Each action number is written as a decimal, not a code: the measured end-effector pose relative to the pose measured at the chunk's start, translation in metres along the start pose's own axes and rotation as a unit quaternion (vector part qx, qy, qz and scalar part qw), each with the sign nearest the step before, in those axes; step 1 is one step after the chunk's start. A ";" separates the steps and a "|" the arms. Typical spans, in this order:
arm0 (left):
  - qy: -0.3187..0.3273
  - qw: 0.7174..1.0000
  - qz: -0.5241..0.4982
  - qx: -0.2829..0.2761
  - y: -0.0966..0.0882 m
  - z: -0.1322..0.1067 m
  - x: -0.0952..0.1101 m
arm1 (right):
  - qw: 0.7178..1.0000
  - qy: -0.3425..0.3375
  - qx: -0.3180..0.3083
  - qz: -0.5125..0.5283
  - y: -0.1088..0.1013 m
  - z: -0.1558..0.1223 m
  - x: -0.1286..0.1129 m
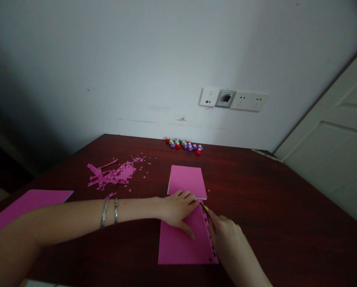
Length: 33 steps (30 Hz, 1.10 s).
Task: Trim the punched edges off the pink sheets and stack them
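A sheet of pink paper (178, 249) lies on the dark red-brown table, with a row of punched holes along its right edge. My left hand (178, 207) rests flat on it, fingers spread and pressing near its top. Just beyond, a pink pad of paper (187, 179) touches or overlaps the sheet's upper end. My right hand (226, 231) is closed round a utility knife (206, 208), of which a dark narrow part and a bit of yellow show; the rest is hidden in the fingers. The knife's tip is at the upper right of the sheet, beside the holes.
Pink paper scraps (115, 175) with punched holes and tiny cut-outs lie at the left. More pink paper (32, 205) is under my left forearm. Several small red, purple and green punches (184, 145) stand by the wall, below wall sockets (246, 101). A white door (340, 119) is at right.
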<state>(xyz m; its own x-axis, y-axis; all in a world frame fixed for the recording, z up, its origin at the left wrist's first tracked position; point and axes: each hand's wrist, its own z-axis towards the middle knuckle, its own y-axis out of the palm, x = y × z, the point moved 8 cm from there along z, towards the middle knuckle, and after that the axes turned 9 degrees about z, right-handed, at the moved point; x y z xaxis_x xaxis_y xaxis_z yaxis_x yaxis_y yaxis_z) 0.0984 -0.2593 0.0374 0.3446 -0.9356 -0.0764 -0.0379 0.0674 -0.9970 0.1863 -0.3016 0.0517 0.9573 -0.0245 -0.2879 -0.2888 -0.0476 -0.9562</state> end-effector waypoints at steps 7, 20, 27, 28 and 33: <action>0.001 1.000 0.001 -0.001 0.002 0.002 -0.001 | 1.000 -0.004 0.013 -0.018 0.006 -0.004 0.002; -0.003 1.000 -0.005 0.000 0.003 0.002 -0.002 | 0.999 -0.021 0.023 -0.028 0.013 -0.011 0.008; -0.009 1.000 -0.004 -0.007 0.002 0.002 -0.002 | 0.999 -0.022 0.022 -0.012 0.014 -0.018 0.010; -0.009 1.000 -0.003 -0.006 0.002 0.002 -0.002 | 1.000 -0.015 0.017 -0.016 0.015 -0.019 0.009; -0.008 1.000 0.002 -0.003 0.004 0.003 -0.001 | 0.998 -0.020 0.026 -0.054 0.016 -0.026 0.005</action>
<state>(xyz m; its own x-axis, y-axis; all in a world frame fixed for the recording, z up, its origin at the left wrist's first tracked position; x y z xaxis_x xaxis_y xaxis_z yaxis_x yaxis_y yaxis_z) 0.1005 -0.2570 0.0340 0.3589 -0.9299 -0.0801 -0.0445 0.0687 -0.9966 0.1866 -0.3285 0.0362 0.9828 0.0187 -0.1835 -0.1836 0.0038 -0.9830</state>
